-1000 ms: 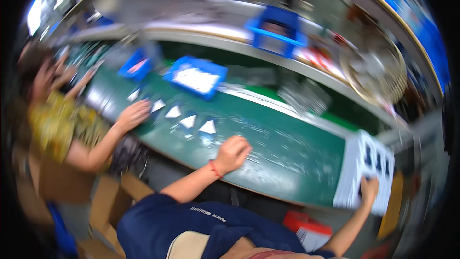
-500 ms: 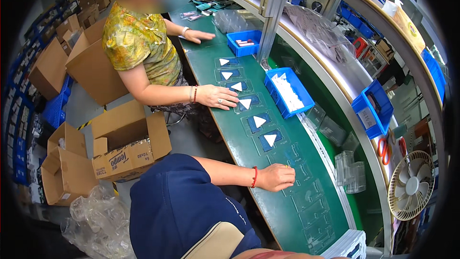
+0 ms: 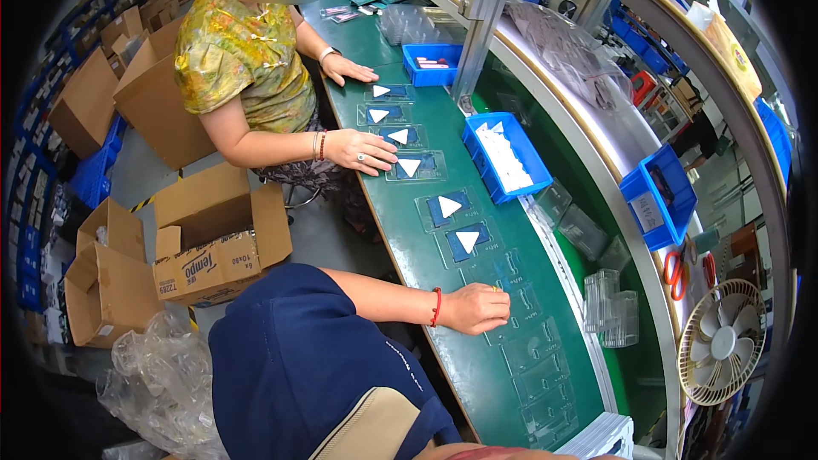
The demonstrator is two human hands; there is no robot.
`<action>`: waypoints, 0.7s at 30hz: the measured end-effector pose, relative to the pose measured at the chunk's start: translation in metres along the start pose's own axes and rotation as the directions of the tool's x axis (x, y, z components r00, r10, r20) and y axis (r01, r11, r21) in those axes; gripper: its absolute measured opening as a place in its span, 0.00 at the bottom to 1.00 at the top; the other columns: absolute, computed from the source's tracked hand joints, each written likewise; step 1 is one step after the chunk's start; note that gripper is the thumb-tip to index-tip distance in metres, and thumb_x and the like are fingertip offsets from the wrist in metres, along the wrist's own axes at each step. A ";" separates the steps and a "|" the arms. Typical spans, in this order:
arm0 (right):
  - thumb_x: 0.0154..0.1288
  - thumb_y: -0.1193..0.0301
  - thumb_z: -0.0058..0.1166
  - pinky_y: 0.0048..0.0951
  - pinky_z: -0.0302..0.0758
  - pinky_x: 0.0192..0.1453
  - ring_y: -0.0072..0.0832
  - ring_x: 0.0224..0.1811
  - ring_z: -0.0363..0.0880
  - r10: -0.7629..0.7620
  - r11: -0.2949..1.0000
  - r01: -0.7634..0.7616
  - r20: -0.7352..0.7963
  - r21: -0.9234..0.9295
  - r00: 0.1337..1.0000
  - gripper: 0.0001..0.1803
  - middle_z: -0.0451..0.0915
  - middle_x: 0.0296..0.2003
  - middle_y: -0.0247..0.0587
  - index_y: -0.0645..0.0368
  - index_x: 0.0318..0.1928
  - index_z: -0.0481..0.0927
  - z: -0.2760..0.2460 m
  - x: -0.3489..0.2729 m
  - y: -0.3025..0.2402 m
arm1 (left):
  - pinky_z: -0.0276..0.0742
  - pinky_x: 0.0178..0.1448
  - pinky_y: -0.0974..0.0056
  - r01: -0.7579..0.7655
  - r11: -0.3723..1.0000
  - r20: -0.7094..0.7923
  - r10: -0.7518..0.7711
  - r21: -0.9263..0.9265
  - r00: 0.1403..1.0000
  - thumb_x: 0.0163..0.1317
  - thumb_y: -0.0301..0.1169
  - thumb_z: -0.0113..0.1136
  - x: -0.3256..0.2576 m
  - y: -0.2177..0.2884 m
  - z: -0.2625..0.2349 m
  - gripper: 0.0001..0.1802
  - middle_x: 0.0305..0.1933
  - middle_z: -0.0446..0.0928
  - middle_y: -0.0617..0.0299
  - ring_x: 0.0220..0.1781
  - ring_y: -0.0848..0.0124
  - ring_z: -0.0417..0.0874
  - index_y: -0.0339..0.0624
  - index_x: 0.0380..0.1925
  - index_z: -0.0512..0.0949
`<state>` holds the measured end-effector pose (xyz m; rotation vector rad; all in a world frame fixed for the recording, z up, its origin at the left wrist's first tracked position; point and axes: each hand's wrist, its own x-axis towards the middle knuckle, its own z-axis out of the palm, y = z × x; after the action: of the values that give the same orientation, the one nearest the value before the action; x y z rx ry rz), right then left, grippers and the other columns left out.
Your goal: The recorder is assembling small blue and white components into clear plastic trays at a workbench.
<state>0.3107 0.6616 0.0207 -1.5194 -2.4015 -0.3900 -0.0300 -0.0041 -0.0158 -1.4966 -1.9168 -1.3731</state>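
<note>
My left hand (image 3: 477, 308), with a red bracelet and a ring, has its fingers curled down onto the row of clear plastic trays (image 3: 532, 347) on the green table; whatever is in the fingers is hidden. Just beyond it, two trays hold dark blue rectangular pieces, each topped by a white triangle (image 3: 467, 241). Farther off, several similar trays (image 3: 420, 166) lie beside a co-worker's hands (image 3: 362, 152). A strip of bare skin shows at the lower edge, but my right hand is out of view. By it stands a stack of white flat pieces (image 3: 603, 438).
A blue bin of white pieces (image 3: 509, 162) stands along the table's right side, a smaller blue bin (image 3: 432, 66) beyond it. Clear plastic cases (image 3: 611, 311) and a fan (image 3: 722, 342) are to the right. Open cardboard boxes (image 3: 217, 264) and clear plastic bags (image 3: 162, 383) stand left.
The co-worker's hands and the far group of trays have shifted away to the left, opening a gap before the two nearer ones. The view has moved slightly; my left hand stays at the trays.
</note>
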 end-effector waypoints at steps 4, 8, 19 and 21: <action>0.51 0.60 0.64 0.43 0.72 0.50 0.47 0.45 0.77 -0.061 0.997 0.061 -0.003 0.043 0.998 0.28 0.79 0.40 0.56 0.68 0.45 0.73 0.008 -0.002 -0.011 | 0.71 0.34 0.61 0.002 1.000 0.015 -0.002 -0.014 1.000 0.55 0.26 0.61 0.005 0.002 0.001 0.05 0.30 0.71 0.60 0.31 0.62 0.75 0.41 0.26 0.73; 0.52 0.61 0.64 0.43 0.71 0.54 0.49 0.50 0.76 0.007 0.999 -0.006 -0.024 0.039 1.000 0.31 0.78 0.44 0.59 0.69 0.51 0.71 -0.025 -0.047 0.032 | 0.74 0.37 0.62 0.015 1.000 0.047 -0.016 0.025 0.999 0.54 0.26 0.62 0.004 0.000 -0.002 0.05 0.31 0.75 0.59 0.34 0.63 0.78 0.40 0.27 0.75; 0.39 0.57 0.68 0.41 0.76 0.50 0.50 0.45 0.80 0.330 0.935 -0.350 0.212 0.062 0.920 0.26 0.82 0.39 0.57 0.63 0.37 0.83 -0.155 -0.130 -0.070 | 0.74 0.33 0.62 0.097 0.995 0.062 -0.096 -0.007 0.993 0.49 0.22 0.64 0.011 0.006 -0.007 0.04 0.28 0.77 0.58 0.30 0.62 0.79 0.40 0.24 0.77; 0.39 0.58 0.66 0.41 0.76 0.50 0.49 0.44 0.80 0.312 0.940 -0.329 0.167 0.089 0.935 0.25 0.82 0.38 0.56 0.63 0.37 0.84 -0.164 -0.135 -0.085 | 0.74 0.33 0.62 0.109 0.994 0.033 -0.109 -0.013 0.994 0.49 0.22 0.64 0.009 0.003 -0.004 0.05 0.27 0.77 0.57 0.29 0.61 0.79 0.40 0.24 0.77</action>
<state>0.3030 0.4532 0.1164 -1.9038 -2.1781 -0.0652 -0.0319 -0.0025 -0.0055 -1.4481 -2.0396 -1.4203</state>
